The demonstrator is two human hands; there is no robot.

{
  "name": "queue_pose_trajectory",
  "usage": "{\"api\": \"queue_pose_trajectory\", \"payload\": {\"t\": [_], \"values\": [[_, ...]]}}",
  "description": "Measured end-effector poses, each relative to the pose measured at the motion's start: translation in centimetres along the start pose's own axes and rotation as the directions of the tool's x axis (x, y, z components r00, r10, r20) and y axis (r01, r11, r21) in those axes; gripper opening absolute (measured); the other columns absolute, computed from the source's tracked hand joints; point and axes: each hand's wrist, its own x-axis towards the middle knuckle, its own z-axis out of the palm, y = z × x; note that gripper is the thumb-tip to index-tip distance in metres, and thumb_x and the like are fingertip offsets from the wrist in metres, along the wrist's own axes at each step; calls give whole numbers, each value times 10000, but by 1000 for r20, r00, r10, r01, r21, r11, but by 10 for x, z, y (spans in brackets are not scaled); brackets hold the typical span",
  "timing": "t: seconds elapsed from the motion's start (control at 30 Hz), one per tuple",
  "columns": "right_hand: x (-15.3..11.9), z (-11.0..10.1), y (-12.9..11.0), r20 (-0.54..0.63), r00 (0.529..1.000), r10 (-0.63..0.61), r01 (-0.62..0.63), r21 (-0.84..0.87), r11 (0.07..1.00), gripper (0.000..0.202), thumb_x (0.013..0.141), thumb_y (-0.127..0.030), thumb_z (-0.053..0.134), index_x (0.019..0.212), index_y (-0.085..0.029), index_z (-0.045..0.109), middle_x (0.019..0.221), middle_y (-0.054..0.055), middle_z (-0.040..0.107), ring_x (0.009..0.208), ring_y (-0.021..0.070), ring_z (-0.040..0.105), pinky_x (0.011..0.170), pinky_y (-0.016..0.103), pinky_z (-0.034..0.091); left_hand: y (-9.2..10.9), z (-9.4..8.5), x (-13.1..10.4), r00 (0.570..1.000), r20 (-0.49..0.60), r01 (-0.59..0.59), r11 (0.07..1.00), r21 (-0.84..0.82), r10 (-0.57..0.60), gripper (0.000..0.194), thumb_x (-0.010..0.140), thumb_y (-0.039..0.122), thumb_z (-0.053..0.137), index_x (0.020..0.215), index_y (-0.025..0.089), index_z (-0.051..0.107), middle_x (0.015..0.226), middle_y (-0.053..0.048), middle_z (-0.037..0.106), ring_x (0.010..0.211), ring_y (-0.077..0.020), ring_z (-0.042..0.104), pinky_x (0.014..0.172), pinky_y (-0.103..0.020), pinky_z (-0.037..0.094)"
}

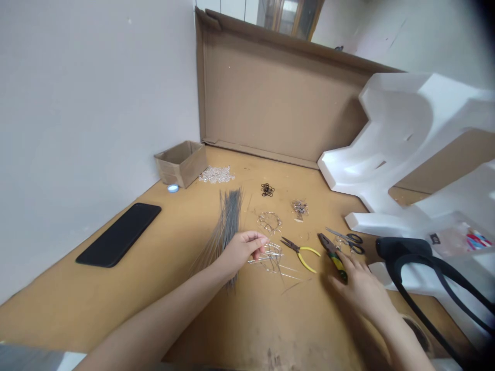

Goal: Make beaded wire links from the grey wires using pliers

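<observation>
Brown work table [116, 288] against a white wall, with a flattened cardboard sheet [278, 98] standing along the back edge and white foam packing [402, 139] piled at your right. Small open cardboard box [181, 162] sits in the far left corner, a heap of clear beads [216, 174] just beside it. Black phone [119, 234] lies flat near the left edge, well apart from your hands

Your left hand [242, 251] rests over the near end of a bundle of thin grey wires [226, 226] that fans out toward the back of the table. Fingers are curled in, tips pinched together on what looks like a fine wire piece; too small to say which. Just beside the fingertips lies a tangle of bent wire pieces [270, 256]; a second small tangle [269, 221] lies further back

Your right hand [361, 286] lies low on the table, fingers folded over the green-and-yellow handles of a pair of pliers [332, 255], nose pointing away and to the left. Motion blur here, so how firm the grip is cannot be told

Between your hands: yellow-handled pliers [299, 251], flat on the table, untouched. Scissors [346, 238] just behind your right hand. Further back, a cluster of small black rings [267, 189] and a small pile of metal bits [300, 207]. Black curved frame [421, 263] at far right
</observation>
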Motion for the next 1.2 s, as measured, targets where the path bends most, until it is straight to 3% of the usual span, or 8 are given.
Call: {"api": "queue_pose_trajectory", "payload": {"t": [0.33, 0.53, 0.63, 0.7, 0.77, 0.97, 1.07, 1.2], "values": [[10, 20, 17, 20, 997, 77, -68, -268, 961, 509, 650, -218, 496, 1141, -85, 501, 984, 183, 579, 927, 315, 539, 657, 354, 430, -3, -3, -1, 998, 56, 45, 997, -57, -41, 224, 679, 336, 615, 705, 114, 591, 593, 7, 565, 458, -55, 467, 467, -183, 345], [5, -8, 14, 95, 980, 175, -190, 183, 965, 444, 657, -276, 464, 1076, -139, 521, 1082, 150, 551, 927, 305, 555, 726, 375, 430, -7, -6, 4, 998, 57, 42, 999, -26, -40, 243, 664, 354, 625, 658, 113, 595, 583, -7, 586, 461, -67, 493, 451, -190, 347], [-10, -32, -11, 425, 896, -132, -265, 747, 610, 426, 653, -271, 441, 1059, -161, 510, 931, 92, 619, 794, 256, 604, 671, 340, 468, -9, -6, 7, 998, 40, 58, 998, 5, -58, 242, 661, 355, 623, 653, 115, 595, 599, -15, 605, 459, -73, 512, 442, -192, 349], [-18, -45, -35, 548, 740, -390, -453, 834, 314, 359, 634, -220, 443, 976, -155, 528, 872, 88, 630, 683, 233, 625, 630, 351, 484, -9, -5, 7, 997, 29, 70, 997, 17, -70, 223, 663, 338, 616, 666, 117, 594, 606, -14, 612, 448, -72, 518, 435, -191, 346], [-22, -51, -58, 558, 616, -556, -571, 803, 173, 341, 600, -139, 442, 929, -142, 531, 803, 84, 637, 644, 215, 630, 626, 347, 482, -8, -4, 7, 997, 29, 69, 997, 33, -70, 202, 670, 317, 604, 669, 115, 593, 601, -12, 611, 441, -71, 523, 427, -188, 338], [-25, -50, -76, 502, 605, -618, -688, 721, -87, 361, 666, -179, 425, 1024, -194, 473, 955, 116, 623, 780, 255, 622, 639, 416, 481, -4, -7, 5, 996, 59, 58, 998, 26, -60, 212, 667, 324, 617, 675, 114, 587, 601, -10, 613, 453, -74, 534, 427, -185, 330], [-26, -53, -62, 473, 709, -523, -554, 832, 0, 333, 731, -236, 442, 1061, -206, 469, 974, 100, 609, 757, 206, 600, 699, 384, 465, 0, -10, 3, 992, 105, 66, 998, -4, -65, 225, 674, 339, 619, 700, 117, 590, 620, -9, 616, 457, -69, 529, 427, -182, 317], [-24, -53, -46, 458, 817, -351, -328, 869, 370, 361, 780, -256, 458, 1136, -195, 466, 989, 85, 591, 797, 189, 568, 741, 333, 454, 8, -13, -2, 969, 226, 125, 989, -77, -105, 211, 688, 330, 617, 706, 120, 603, 638, -1, 610, 470, -46, 506, 442, -170, 294]]}}
